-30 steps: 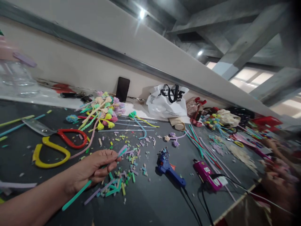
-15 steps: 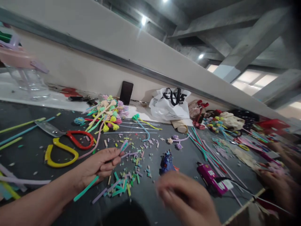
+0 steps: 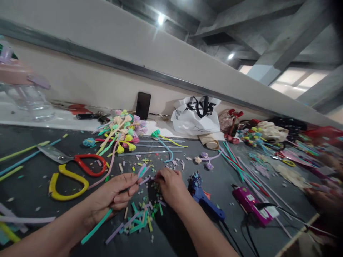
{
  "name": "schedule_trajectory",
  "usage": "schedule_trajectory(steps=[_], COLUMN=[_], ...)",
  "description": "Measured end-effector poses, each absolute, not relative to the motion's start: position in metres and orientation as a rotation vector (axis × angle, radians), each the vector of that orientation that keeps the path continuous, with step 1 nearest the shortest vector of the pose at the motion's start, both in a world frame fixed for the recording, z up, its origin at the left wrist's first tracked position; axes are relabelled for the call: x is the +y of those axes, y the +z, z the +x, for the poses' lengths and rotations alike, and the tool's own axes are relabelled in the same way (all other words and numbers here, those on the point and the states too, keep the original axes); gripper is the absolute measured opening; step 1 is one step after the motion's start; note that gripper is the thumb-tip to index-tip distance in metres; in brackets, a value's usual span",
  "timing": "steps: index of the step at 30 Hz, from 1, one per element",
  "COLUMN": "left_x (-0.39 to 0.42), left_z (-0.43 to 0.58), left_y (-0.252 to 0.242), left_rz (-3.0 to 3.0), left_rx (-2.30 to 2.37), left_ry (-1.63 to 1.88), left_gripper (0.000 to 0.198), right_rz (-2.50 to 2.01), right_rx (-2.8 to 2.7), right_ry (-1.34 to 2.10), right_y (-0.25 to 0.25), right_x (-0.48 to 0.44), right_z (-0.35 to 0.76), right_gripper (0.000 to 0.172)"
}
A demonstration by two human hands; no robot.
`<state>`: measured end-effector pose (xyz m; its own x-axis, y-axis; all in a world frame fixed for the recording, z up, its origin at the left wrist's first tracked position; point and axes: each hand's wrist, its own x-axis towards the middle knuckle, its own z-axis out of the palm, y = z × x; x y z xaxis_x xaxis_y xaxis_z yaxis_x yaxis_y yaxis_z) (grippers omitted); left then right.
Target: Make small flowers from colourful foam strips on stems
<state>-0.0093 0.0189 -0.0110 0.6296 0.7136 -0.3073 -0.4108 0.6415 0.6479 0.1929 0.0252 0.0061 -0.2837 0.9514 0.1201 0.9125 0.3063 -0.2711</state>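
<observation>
Green stem (image 3: pixel 96 226): pinched in closed left hand (image 3: pixel 118 192), purple strips (image 3: pixel 139 171) at top
Right hand (image 3: pixel 170 185): curled over scattered bits (image 3: pixel 149 224), grip unclear
Glue gun (image 3: pixel 210 207): on desk (image 3: pixel 171 239), beside right hand

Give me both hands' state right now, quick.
Left hand: closed, holding a green strip and purple strips.
Right hand: fingers curled down at the cut pieces; can't tell if it holds any.

The white bag (image 3: pixel 195 122) bears black lettering (image 3: pixel 211 107), not clearly readable.
</observation>
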Motion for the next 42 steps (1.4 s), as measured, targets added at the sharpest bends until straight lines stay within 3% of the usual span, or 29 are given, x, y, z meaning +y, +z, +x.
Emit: schedule_trajectory(steps=[11, 16, 22, 42], left_x=[0.017, 0.013, 0.009, 0.009], left_z=[-0.003, -0.001, 0.0, -0.001], left_y=[-0.005, -0.002, -0.001, -0.002], left_rz=[0.607, 0.67, 0.715, 0.761], left_rx=[0.662, 0.695, 0.712, 0.734], left_ry=[0.621, 0.576, 0.557, 0.497], left_gripper=[0.02, 0.026, 0.024, 0.021], right_rz=[-1.175, -1.044, -1.021, -1.057], right_rx=[-2.125, -2.257, -2.338, -2.433], right_ry=[0.443, 0.329, 0.094, -0.051], right_y=[0.028, 0.03, 0.032, 0.025], right_x=[0.011, 0.008, 0.007, 0.004], right_z=[0.199, 0.197, 0.198, 0.193], right_gripper=[0.013, 0.015, 0.017, 0.015])
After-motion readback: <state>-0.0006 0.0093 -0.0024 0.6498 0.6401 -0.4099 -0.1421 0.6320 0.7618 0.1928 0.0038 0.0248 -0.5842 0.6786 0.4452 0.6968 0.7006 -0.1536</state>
